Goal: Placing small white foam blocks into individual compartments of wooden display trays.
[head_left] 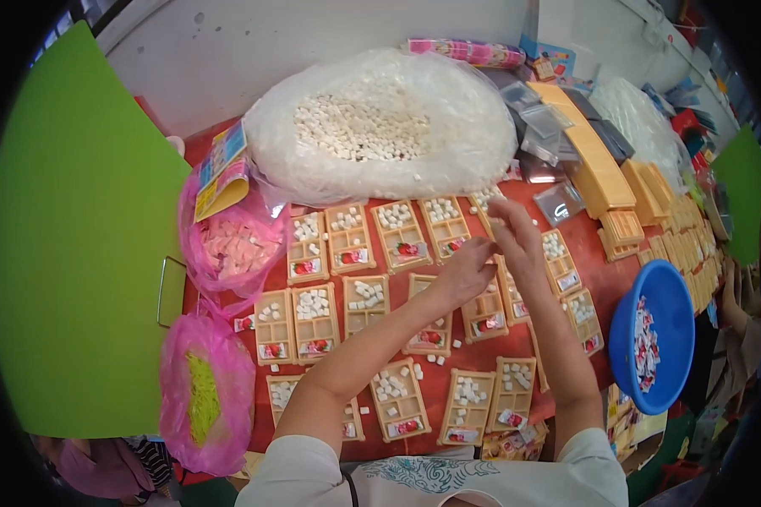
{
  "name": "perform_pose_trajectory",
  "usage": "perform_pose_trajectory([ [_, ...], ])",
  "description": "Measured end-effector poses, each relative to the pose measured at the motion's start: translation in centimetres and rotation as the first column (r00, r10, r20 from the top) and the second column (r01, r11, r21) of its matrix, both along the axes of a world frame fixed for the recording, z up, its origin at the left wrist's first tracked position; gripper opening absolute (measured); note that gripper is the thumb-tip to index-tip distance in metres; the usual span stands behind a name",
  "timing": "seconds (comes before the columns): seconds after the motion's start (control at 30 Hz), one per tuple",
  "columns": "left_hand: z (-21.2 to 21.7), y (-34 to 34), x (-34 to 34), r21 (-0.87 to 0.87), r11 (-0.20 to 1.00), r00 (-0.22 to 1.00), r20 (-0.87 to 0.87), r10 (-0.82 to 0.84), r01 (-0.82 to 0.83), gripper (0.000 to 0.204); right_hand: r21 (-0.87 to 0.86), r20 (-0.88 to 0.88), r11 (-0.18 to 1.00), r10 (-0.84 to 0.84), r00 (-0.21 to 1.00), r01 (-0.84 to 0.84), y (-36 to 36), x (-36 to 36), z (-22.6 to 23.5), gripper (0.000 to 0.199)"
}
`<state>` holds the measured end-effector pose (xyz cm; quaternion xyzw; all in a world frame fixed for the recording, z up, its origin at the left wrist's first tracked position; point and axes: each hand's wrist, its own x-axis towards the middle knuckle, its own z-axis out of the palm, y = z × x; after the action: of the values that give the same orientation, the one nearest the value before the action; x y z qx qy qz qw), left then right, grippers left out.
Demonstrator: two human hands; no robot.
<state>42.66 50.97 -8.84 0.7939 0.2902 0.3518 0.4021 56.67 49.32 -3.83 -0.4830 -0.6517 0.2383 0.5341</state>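
Note:
My left hand (465, 275) is over the middle right of the tan divided trays (302, 324), its fingers bent together near my right hand; whatever they hold, if anything, is hidden. Just beside it, my right hand (520, 237) is raised with its fingers curved and apart, and nothing shows in it. Beneath both hands are more trays, partly covered by my arms. Many trays hold small white cube-like pieces (314, 302) in one compartment and a small packet with a red strawberry picture (410, 250) in another.
Behind the trays sits a large clear bag (465, 110) of white pieces. Pink bags (232, 448) with pink packets (237, 247) and green strips (201, 397) stand left. A blue basin (683, 338) of packets is at right, near stacked trays (596, 173). A green panel (84, 253) stands far left.

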Motion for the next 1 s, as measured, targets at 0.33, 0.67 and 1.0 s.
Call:
perform_pose_trajectory([
  [0.33,4.8,19.3,-12.0,0.183,0.807,0.827,0.093,0.555,-0.562,0.028,-0.034,0.63,0.999,0.055,0.775,-0.043,24.5,-8.5,-1.4,0.026],
  [0.67,-1.4,28.4,-11.6,0.225,0.956,0.635,-0.715,0.292,-0.187,0.041,-0.27,0.804,0.962,0.243,0.543,-0.031,28.3,-10.2,-7.2,0.035],
  [1.0,-2.5,27.0,-13.3,-0.025,0.812,0.8,-0.186,0.57,-0.584,0.021,0.068,0.725,0.998,-0.042,0.687,-0.011,30.3,-7.7,-9.0,0.019],
])
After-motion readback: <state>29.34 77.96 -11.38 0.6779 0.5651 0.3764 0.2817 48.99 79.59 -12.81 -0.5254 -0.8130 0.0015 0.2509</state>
